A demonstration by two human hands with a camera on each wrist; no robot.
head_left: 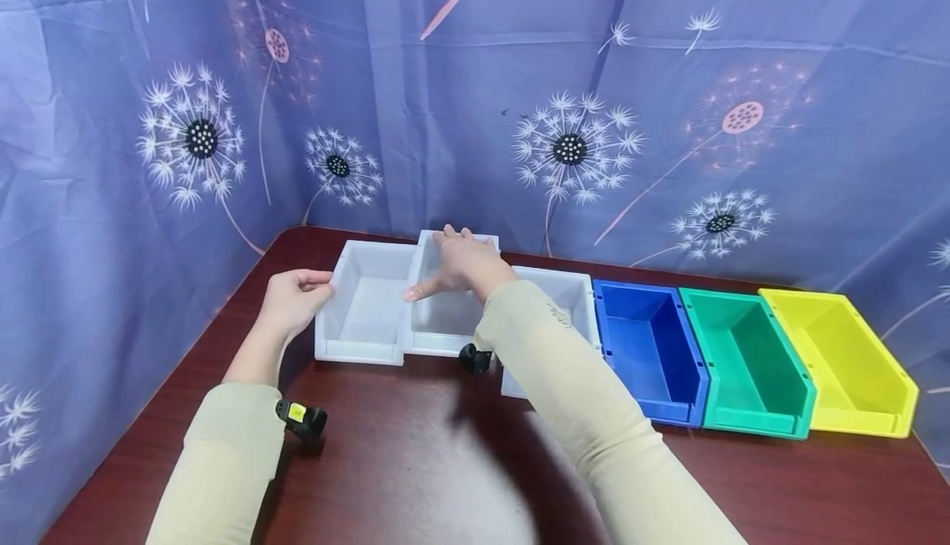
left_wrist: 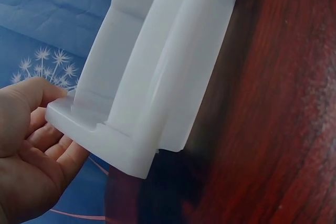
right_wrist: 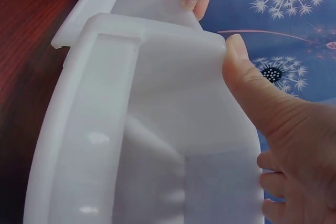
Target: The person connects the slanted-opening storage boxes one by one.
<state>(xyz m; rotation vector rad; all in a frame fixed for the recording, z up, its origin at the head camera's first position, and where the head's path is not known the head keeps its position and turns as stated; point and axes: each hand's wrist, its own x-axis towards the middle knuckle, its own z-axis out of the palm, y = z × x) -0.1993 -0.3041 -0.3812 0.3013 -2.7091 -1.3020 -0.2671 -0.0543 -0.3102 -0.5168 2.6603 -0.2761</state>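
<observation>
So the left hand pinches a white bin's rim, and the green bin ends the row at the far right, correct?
Not quite: in the head view the yellow bin ends the row at the far right; the green bin stands just left of it. The left hand does pinch a white bin's rim.

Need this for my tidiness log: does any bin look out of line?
Yes: the middle white bin, gripped by the right hand, sits farther back than the left white bin and right white bin, making the row look stepped. No spill or damage shows.
</observation>
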